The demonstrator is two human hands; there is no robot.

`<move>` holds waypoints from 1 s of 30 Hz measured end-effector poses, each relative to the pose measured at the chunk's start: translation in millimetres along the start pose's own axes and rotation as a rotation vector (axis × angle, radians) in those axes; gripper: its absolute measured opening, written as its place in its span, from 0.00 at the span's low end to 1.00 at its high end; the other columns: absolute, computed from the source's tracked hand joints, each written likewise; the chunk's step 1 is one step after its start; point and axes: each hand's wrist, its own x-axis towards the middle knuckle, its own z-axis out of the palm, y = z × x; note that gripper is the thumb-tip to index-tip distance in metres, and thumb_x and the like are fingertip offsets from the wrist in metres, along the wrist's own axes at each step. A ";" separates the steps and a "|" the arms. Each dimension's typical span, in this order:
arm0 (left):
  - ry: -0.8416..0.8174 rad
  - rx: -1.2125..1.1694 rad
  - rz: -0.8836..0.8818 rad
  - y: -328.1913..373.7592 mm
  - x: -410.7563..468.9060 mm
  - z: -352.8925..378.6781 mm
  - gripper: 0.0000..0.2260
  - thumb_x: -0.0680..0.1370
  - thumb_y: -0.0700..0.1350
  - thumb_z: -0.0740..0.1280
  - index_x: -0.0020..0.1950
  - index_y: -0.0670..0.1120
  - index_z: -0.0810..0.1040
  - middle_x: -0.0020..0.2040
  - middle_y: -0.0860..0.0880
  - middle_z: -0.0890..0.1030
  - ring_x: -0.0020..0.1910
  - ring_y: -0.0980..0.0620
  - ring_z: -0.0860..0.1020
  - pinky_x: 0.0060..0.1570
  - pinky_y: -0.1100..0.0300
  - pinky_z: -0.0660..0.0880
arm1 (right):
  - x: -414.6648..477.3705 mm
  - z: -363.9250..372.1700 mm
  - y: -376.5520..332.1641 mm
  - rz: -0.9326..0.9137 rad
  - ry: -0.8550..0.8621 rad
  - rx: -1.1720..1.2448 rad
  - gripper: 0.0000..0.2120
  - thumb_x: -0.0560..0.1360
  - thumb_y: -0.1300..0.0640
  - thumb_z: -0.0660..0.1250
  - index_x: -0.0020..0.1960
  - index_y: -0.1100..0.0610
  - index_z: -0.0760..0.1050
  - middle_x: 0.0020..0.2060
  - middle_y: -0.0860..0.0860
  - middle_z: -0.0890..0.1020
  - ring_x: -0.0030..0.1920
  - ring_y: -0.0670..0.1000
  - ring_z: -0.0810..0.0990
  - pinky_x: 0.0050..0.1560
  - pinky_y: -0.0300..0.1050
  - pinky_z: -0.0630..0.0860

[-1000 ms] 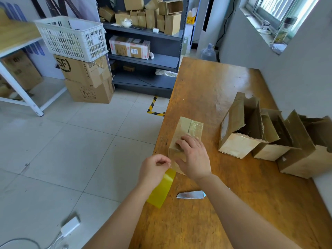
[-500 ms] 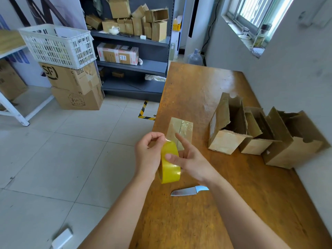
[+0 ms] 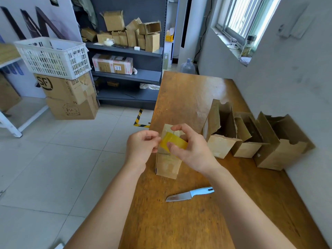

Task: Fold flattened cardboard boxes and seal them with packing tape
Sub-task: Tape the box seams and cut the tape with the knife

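Head view, taken as I stand by: at ten o'clock, off the table, one white basket sits on two stacked floor cartons. Nearer the middle, the left hand has its fingers curled in and its fingertips pinched at the nine o'clock edge of the single yellow tape roll. It looks to be picking at the loose end, though the end itself is too small to make out. The roll is held in the air just above the small closed box, which stands on the table by its left edge, with a glossy strip along its top seam. The right hand, at three o'clock of the roll, grips it with the thumb on the outer face and the fingers curved over the far side.

I judge the step to be sealing: freeing a length of tape for this box. The next move calls for drawing the strip out, laying it across a seam, pressing it flat and then cutting it. The one blue-handled knife, lying at six o'clock of the box and apart from both hands, is the likely tool.

At three o'clock, against the wall, three folded boxes stand in a row, touching, with tops open and flaps up, unsealed on top as far as I can see.
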 end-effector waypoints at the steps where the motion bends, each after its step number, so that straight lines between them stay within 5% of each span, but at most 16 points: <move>1: -0.043 -0.061 -0.084 2.3 2.2 0.0 0.18 0.74 0.34 0.72 0.63 0.41 0.78 0.40 0.47 0.81 0.39 0.50 0.79 0.36 0.60 0.76 | 0.6 -2.4 1.5 -0.017 0.001 -0.062 0.19 0.73 0.47 0.70 0.61 0.44 0.68 0.38 0.47 0.81 0.36 0.52 0.79 0.39 0.57 0.79; 4: -0.156 -0.087 -0.199 3.2 8.4 0.2 0.27 0.73 0.34 0.73 0.71 0.42 0.70 0.40 0.45 0.82 0.40 0.49 0.79 0.40 0.57 0.76 | 1.2 -8.1 6.8 -0.059 -0.010 -0.187 0.20 0.73 0.47 0.70 0.62 0.47 0.68 0.37 0.48 0.81 0.36 0.51 0.79 0.39 0.54 0.78; 8: -0.182 0.178 -0.074 4.3 12.0 8.2 0.03 0.74 0.40 0.73 0.47 0.45 0.84 0.34 0.48 0.80 0.35 0.51 0.76 0.37 0.57 0.75 | 2.8 -11.6 12.6 -0.086 -0.018 -0.264 0.20 0.73 0.46 0.70 0.61 0.48 0.67 0.38 0.47 0.80 0.37 0.50 0.79 0.39 0.53 0.79; 11: -0.095 0.274 0.031 2.8 15.9 15.8 0.05 0.74 0.43 0.73 0.38 0.49 0.82 0.37 0.51 0.82 0.41 0.51 0.79 0.44 0.54 0.76 | 5.2 -17.0 15.7 -0.087 -0.018 -0.265 0.21 0.73 0.45 0.70 0.62 0.49 0.68 0.37 0.45 0.78 0.36 0.48 0.78 0.37 0.49 0.78; 15: -0.022 0.297 0.079 3.7 15.9 24.2 0.07 0.75 0.41 0.72 0.38 0.50 0.81 0.39 0.51 0.82 0.44 0.51 0.80 0.48 0.55 0.76 | 14.4 -25.1 18.8 -0.011 -0.035 -0.162 0.21 0.72 0.42 0.72 0.59 0.51 0.71 0.39 0.48 0.81 0.37 0.48 0.79 0.37 0.47 0.79; 18: 0.033 0.257 0.071 11.2 27.4 16.8 0.08 0.75 0.41 0.71 0.37 0.51 0.80 0.39 0.52 0.82 0.44 0.52 0.79 0.49 0.55 0.75 | 17.7 -33.9 28.8 0.086 -0.003 -0.314 0.23 0.71 0.35 0.69 0.55 0.52 0.78 0.46 0.47 0.82 0.45 0.48 0.80 0.42 0.46 0.80; 24: 0.006 0.283 -0.050 2.4 44.9 7.2 0.08 0.77 0.41 0.69 0.38 0.48 0.78 0.44 0.53 0.80 0.47 0.52 0.76 0.54 0.53 0.73 | 23.9 -49.5 45.3 0.228 0.008 -0.515 0.21 0.74 0.31 0.59 0.48 0.46 0.80 0.38 0.44 0.79 0.41 0.48 0.77 0.30 0.39 0.66; 30: 0.000 0.359 -0.185 -38.1 50.6 12.9 0.10 0.79 0.41 0.66 0.37 0.43 0.77 0.37 0.49 0.78 0.40 0.52 0.75 0.45 0.57 0.68 | 29.7 -32.4 64.3 0.299 -0.040 -0.655 0.20 0.75 0.31 0.59 0.36 0.46 0.73 0.30 0.44 0.74 0.35 0.47 0.75 0.27 0.39 0.61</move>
